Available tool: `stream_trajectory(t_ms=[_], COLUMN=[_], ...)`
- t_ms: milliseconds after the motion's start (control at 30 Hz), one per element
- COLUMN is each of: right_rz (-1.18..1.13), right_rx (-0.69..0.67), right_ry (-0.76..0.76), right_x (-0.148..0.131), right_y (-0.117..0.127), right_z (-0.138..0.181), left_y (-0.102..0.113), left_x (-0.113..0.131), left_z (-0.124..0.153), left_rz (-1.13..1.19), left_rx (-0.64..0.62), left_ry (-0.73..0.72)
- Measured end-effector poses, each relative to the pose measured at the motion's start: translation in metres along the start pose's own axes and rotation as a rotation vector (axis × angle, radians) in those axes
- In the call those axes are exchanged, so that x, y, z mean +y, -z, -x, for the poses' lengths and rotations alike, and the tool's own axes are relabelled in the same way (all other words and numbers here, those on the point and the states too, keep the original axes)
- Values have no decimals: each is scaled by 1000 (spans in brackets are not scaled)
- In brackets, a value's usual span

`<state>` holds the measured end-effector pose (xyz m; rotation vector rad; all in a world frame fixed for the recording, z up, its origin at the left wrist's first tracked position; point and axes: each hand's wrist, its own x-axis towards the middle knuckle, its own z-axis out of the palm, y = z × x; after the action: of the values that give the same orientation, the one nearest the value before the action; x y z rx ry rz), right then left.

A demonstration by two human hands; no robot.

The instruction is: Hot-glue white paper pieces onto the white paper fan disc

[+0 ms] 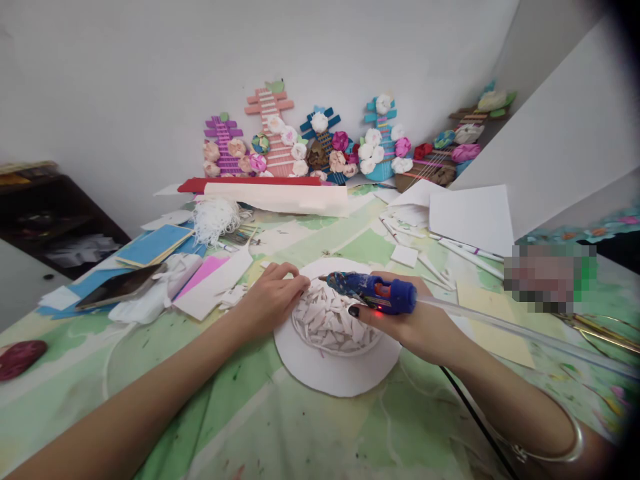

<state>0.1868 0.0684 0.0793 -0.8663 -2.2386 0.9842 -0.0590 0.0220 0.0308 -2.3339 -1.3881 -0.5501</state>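
My right hand [420, 327] is wrapped around a blue hot glue gun [390, 293], its red light glowing and a long clear glue stick [490, 320] running out of the back. The nozzle points left, over the far left part of a dome of torn white paper pieces [335, 317]. That dome sits on a round white paper disc [330, 377], like a hat with a brim. At its left side, my left hand [273, 293] rests with bent fingers pinched together near the nozzle tip. What those fingertips hold is hidden.
A phone [123, 287], white power strip [157, 290], blue sheets [155, 245] and tangled white string [216, 220] lie left. White paper [470, 217] and scissors [605, 333] lie right. Decorated paper-flower guitars [270, 133] lean on the wall. A black cord [475, 417] runs beneath my right arm.
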Motion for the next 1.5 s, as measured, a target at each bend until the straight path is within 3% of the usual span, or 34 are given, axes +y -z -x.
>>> stream_trajectory(t_ms=[133, 233, 400, 533, 667, 800, 933, 1100, 1300, 1400, 1500], right_rz=[35, 47, 22, 115, 261, 407, 389, 251, 112, 75, 38], right_rx=[51, 84, 53, 96, 125, 159, 158, 186, 100, 66, 54], right_ry=[14, -9, -68, -73, -95, -50, -57, -154, -153, -149, -119], right_x=[5, 6, 5, 11, 13, 12, 14, 16, 11, 9, 10], right_y=[0, 1, 3, 6, 9, 10, 13, 21, 28, 27, 25], right_z=[0, -2, -4, -6, -8, -9, -10, -11, -12, -11, -10], left_y=[4, 5, 2, 9, 13, 2, -14, -25, -2, 14, 18], left_x=[3, 5, 2, -18, -56, -86, -97, -103, -83, -56, -29], left_z=[-1, 0, 5, 12, 27, 37, 32, 30, 17, -4, -30], left_rz=[-94, -69, 169, 348, 161, 45, 43, 1, 156, 433, 759], left_rx=[-31, -32, 8, 109, 164, 46, -92, -81, -42, -37, -34], left_ry=[-93, -63, 164, 363, 494, 451, 301, 260, 533, 686, 752])
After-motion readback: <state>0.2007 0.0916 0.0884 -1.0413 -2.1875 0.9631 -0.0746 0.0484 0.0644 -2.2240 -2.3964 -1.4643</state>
